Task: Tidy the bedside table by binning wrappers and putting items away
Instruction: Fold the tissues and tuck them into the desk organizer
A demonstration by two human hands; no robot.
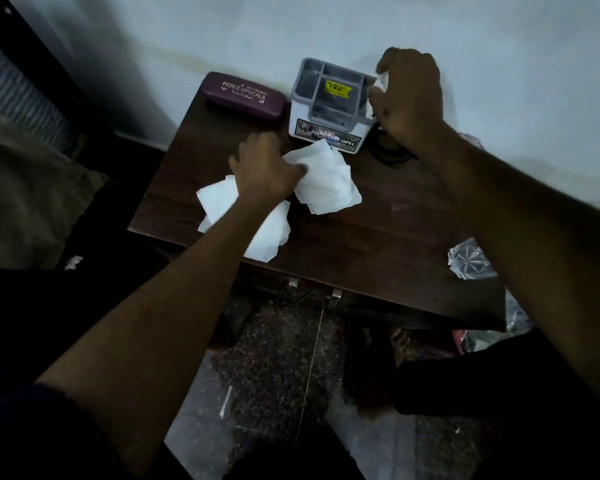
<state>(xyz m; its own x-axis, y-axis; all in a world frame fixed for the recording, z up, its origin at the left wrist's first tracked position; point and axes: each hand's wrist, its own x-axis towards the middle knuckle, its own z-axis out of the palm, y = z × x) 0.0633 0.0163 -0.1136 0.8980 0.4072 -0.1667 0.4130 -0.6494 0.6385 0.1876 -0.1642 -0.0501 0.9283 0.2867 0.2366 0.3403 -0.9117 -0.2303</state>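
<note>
On the dark wooden bedside table point(378, 244) lie two crumpled white tissues. My left hand point(265, 166) pinches the edge of the right tissue point(329, 183), and its wrist covers part of the left tissue point(219, 199). A grey and white organiser box point(329, 109) with a yellow price sticker stands at the back against the wall. My right hand point(409, 98) is closed at the box's right side around something small and white that I cannot make out. A maroon glasses case point(245, 95) lies to the left of the box.
A black coiled cable point(387, 150) lies behind my right wrist. Crinkled clear plastic point(470, 259) sits at the table's right edge. A bed with a pillow point(32, 188) is on the left, the white wall is behind the table, and a speckled floor is below.
</note>
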